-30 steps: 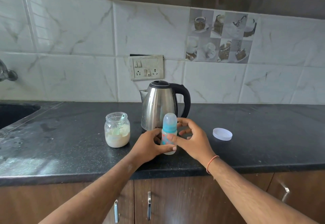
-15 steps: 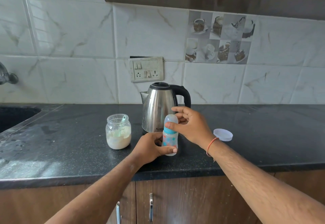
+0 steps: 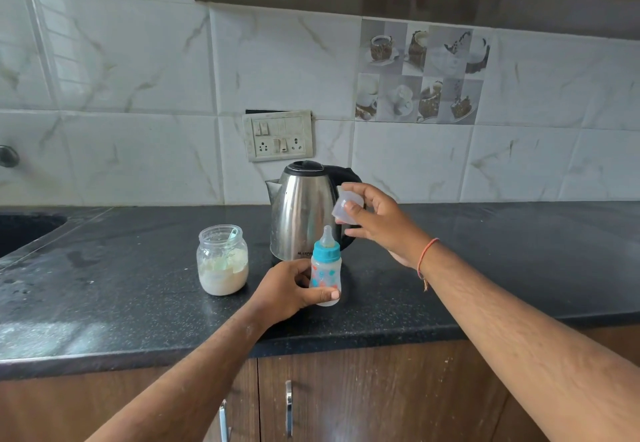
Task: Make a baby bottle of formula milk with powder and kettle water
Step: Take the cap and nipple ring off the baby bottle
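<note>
Baby bottle (image 3: 325, 277) stands upright on the black countertop (image 3: 121, 289), just below the centre of the frame and near the counter's front edge, its teat bare above the blue collar. Left hand (image 3: 289, 291) grips the bottle's lower body, thumb across the front and fingers curled round the far side. Right hand (image 3: 375, 219) hangs above and to the right of the bottle, pinching the clear cap (image 3: 346, 211) between thumb and fingers; the cap is off the bottle and apart from it.

Directly behind the bottle stands the steel kettle (image 3: 304, 216), close to it, spout pointing to the left of the frame. Left of centre sits the open powder jar (image 3: 222, 265), a scoop handle showing inside, with a gap of bare counter between it and the left hand. The sink edge (image 3: 31, 230) cuts into the counter at the far left. To the right of the right forearm the counter runs bare to the frame's right edge. Cabinet doors (image 3: 374, 393) fill the bottom of the frame under the counter's lip.
</note>
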A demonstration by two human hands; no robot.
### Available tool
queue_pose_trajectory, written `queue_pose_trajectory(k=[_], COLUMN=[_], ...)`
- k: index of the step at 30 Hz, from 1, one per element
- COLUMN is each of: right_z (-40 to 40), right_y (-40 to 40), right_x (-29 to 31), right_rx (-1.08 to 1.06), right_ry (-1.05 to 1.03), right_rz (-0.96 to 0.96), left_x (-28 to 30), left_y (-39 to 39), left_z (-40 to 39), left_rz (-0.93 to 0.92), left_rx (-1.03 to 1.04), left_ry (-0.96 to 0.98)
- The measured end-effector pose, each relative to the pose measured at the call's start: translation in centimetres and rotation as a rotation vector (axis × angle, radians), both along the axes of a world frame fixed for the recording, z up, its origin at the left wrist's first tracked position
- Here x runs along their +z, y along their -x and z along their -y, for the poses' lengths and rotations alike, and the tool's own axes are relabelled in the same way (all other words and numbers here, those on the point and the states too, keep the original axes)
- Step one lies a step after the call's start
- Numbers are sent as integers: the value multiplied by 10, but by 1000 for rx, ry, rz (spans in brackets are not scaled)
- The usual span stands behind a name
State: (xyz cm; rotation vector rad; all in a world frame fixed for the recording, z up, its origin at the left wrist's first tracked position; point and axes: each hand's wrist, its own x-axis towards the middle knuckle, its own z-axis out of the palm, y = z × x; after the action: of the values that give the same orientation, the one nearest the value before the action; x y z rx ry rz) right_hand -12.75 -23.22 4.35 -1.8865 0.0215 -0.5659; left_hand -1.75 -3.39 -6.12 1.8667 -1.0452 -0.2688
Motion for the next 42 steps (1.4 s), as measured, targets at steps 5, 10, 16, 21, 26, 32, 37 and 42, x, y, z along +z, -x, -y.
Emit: queue_pose_trajectory(k=[5,10,16,21,26,32,37,42], right_z=[42,86,104,102,97,95,75,10], right_y=[8,7,-7,-23,-35,-39,-22,-1], right_x=[-15,-29,-31,-42,-62,-76,-71,-75], right_rx=[-287,-430,-473,-509,-566,-585,-692,-535], right_ry=[26,93,394,559,567,585,831,565], right_rz=[-139,-269,-349,-425,-443,-437,-262,364], left_x=[-3,-5,-6,-5,-6,-8,-6,-7], left_y=[-2,-3,-6,-7,-8,-9,-8,-7], left_z=[1,3,4,4,4,4,5,5], left_rz=[0,0,-2,-17,-17,-14,-17,-6], left_rx=[2,8,4,-1,2,6,-7,6], left_ry=[21,34,32,33,33,40,37,55])
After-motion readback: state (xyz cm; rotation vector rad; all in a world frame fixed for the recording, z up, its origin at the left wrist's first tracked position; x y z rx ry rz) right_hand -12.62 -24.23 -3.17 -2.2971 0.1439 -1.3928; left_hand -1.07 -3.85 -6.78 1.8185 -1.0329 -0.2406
